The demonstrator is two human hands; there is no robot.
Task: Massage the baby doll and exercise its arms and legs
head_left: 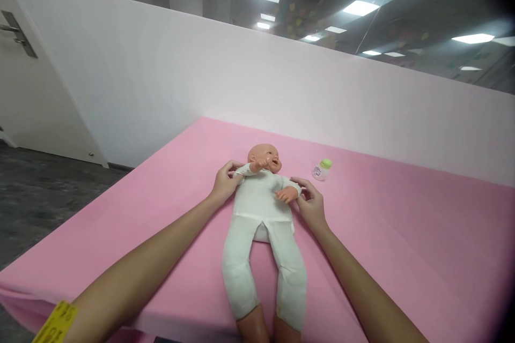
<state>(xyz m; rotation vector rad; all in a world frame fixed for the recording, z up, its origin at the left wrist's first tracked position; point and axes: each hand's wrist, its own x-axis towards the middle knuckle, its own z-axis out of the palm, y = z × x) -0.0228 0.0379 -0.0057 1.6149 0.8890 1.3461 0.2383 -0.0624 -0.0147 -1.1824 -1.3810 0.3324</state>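
A baby doll (263, 198) in a white top and white trousers lies on its back, head toward the wall and feet toward me. My left hand (226, 181) is closed on the doll's sleeve and upper arm at the left of the picture. On the other side, my right hand (312, 202) has its fingers round the doll's other sleeve near the elbow. Some fingertips of both hands are hidden behind the sleeves. A small clear bottle (321, 170) with a green cap lies beyond my right hand, apart from it.
A pink cloth (386, 225) covers the table under the doll. Behind it runs a white wall (281, 86) with glass above, reflecting ceiling lights. At the left are a door (36, 80) and dark floor (44, 193). A yellow label (56, 322) is on my left forearm.
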